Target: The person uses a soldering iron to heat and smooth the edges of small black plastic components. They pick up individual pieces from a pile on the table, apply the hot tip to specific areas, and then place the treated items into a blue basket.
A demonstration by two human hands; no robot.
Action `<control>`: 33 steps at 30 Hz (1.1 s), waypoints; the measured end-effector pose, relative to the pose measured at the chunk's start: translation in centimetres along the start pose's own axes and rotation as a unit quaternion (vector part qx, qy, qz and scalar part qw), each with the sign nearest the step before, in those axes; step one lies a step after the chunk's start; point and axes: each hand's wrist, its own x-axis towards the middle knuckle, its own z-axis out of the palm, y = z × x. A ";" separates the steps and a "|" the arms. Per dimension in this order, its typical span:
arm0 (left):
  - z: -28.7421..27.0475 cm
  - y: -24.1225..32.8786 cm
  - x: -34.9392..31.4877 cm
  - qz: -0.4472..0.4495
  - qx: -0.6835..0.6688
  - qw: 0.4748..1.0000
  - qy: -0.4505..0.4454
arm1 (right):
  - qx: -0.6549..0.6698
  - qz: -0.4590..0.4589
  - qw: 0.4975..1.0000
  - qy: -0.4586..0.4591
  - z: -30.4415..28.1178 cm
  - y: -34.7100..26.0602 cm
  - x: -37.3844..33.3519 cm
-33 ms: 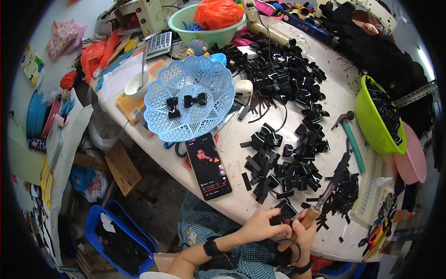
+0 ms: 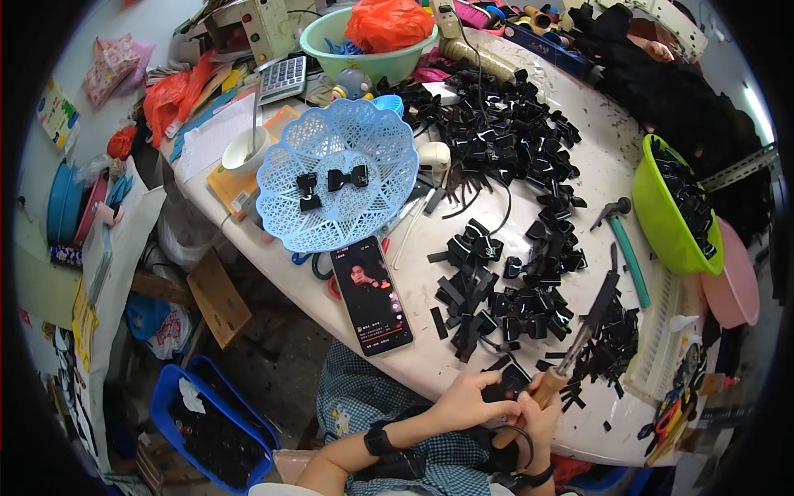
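In my right hand (image 2: 539,417) is a wooden-handled tool (image 2: 549,385). Its metal shaft points up and away, and a long black end extends over the table. My left hand (image 2: 467,403) is closed with thumb and forefinger curled against a black bow piece (image 2: 513,377), just left of the handle. Fingers partly hide this piece. Beyond my hands lies a heap of black bows (image 2: 529,314) mixed with short black strips (image 2: 467,331). More small black strips (image 2: 608,360) lie scattered to the right of the tool.
A blue lace-pattern basket (image 2: 285,165) holds a few black bows. Nearer me lies a phone (image 2: 372,302) with a lit screen. On the right are a hammer (image 2: 633,260), a green basin (image 2: 653,207) of black pieces and a pale ridged tray (image 2: 657,347).
The tool has tilted slightly, its long black end shifting a little to the left. Both hands stay nearly in place.
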 end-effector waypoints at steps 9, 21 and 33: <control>-0.6 0.4 -0.1 -0.047 -0.062 0.997 -0.028 | 0.047 -0.008 0.997 -0.054 -0.4 0.2 0.3; -2.8 1.0 0.4 0.115 0.167 0.963 0.180 | 0.166 -0.111 0.976 0.091 -2.4 -1.0 0.9; -1.2 -0.1 -0.4 0.149 0.142 0.974 0.091 | 0.152 0.040 0.987 -0.022 -0.5 -0.9 0.6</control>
